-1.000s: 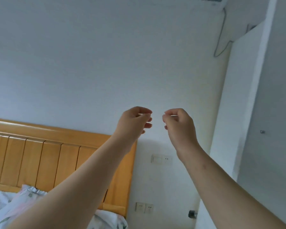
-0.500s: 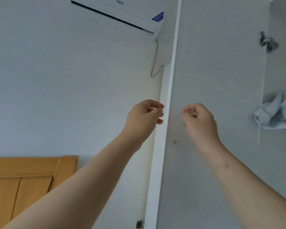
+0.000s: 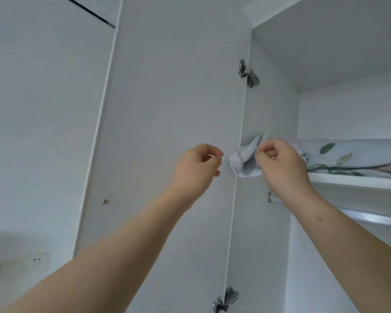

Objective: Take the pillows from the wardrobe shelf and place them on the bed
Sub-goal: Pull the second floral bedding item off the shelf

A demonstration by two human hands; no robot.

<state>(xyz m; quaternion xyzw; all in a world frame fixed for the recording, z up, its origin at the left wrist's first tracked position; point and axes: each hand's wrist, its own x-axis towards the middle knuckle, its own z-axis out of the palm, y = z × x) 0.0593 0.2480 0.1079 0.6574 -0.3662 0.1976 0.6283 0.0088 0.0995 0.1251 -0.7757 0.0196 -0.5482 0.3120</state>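
Long, soft pillow (image 3: 352,158) in pale grey-blue fabric printed with green leaves and pink blooms: lies flat in the upper compartment of the open wardrobe, on the white board shelf (image 3: 357,180), with its long axis running left to right along the shelf's front edge. Its left end is bunched into a pale knot that points left and pokes just past the inner edge of the door; its right end runs out of view. Right hand (image 3: 280,168): raised in front of the pillow's bunched end, back of the hand to the camera, fingers curled in and thumb against forefinger; grip closed with nothing seen in it, and whether the knuckles touch the fabric cannot be told. Left hand (image 3: 196,170): raised at about the same height, just left of the bunched end and apart from it, in front of the door; fingers curled, thumb tip to forefinger, grip closed on nothing. Both forearms bare. White flat-panel wardrobe door (image 3: 174,98): swung open, inner face to the camera, with a metal upper hinge (image 3: 247,73) and a metal lower hinge (image 3: 225,301) on its right edge. Silver metal hanging rail (image 3: 375,218): below the shelf, running left to right. White wall (image 3: 43,109): left of the door, carrying a blurred pale socket plate (image 3: 22,263) low down.
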